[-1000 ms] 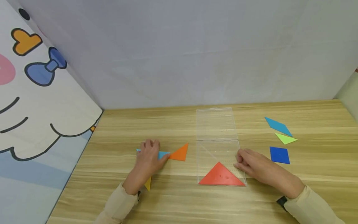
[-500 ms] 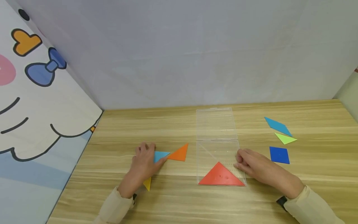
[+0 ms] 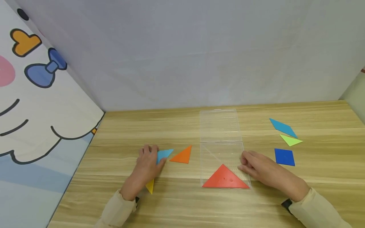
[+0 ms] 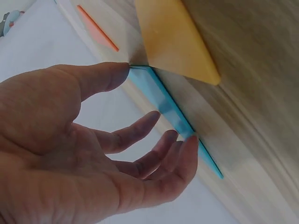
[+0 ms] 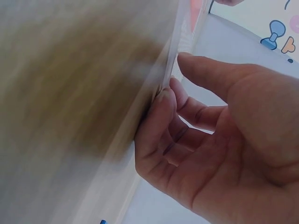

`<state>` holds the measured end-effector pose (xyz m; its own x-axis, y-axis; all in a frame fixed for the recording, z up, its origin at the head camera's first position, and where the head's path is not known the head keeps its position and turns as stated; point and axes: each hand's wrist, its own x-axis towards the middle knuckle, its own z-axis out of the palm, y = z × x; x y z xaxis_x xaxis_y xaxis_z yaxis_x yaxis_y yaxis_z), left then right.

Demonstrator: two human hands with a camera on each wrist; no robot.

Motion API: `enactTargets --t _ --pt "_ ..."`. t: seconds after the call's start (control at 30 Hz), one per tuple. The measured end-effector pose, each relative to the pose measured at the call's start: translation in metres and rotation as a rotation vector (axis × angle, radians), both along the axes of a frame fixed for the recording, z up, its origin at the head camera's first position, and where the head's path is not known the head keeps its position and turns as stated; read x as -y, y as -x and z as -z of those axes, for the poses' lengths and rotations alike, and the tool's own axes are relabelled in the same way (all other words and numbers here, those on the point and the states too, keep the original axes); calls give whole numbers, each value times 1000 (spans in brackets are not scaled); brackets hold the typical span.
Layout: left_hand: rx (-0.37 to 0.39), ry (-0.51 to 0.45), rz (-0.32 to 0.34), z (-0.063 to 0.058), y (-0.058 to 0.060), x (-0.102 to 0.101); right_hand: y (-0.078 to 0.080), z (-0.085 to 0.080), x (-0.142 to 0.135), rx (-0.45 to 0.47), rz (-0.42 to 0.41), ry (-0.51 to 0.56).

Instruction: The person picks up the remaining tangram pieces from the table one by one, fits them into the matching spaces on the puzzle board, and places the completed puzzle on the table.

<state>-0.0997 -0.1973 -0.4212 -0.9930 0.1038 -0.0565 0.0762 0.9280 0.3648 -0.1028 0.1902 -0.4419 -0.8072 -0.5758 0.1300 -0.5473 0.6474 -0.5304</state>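
Observation:
My left hand (image 3: 146, 166) holds a light blue triangular tangram piece (image 3: 163, 154) on the table, covering part of it. In the left wrist view the thumb is at one corner of the light blue piece (image 4: 175, 114), and curled fingertips meet its long edge. A yellow piece (image 3: 150, 186) pokes out below this hand. An orange triangle (image 3: 183, 155) lies just to the right. My right hand (image 3: 258, 164), fingers curled, grips the right edge of an open clear plastic case (image 3: 220, 126). A red triangle (image 3: 225, 178) fills the near side of the case's lower half.
Right of the case lie a blue parallelogram (image 3: 283, 127), a lime green triangle (image 3: 291, 140) and a dark blue square (image 3: 285, 157). A pale cloth wall (image 3: 211, 57) stands behind the wooden table (image 3: 176, 205); a cartoon-printed sheet (image 3: 71, 104) borders its left side.
My left hand has shifted slightly left and turned the light blue triangle, so its right tip points higher and sits apart from the orange triangle. My right hand stays at the case.

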Motion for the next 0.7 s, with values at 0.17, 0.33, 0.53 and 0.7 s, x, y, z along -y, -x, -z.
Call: enactTargets --t 0.17,0.33,0.53,0.7 --pt "-40 -31 13 3 1 1 1 0 1 25 7 -10" --pt "-11 -62 14 1 2 2 1 -1 1 40 14 -13" --pt "90 -27 40 -9 2 5 0 -2 1 42 15 -13" --pt "127 -31 94 -13 1 9 0 -1 1 40 14 -12"
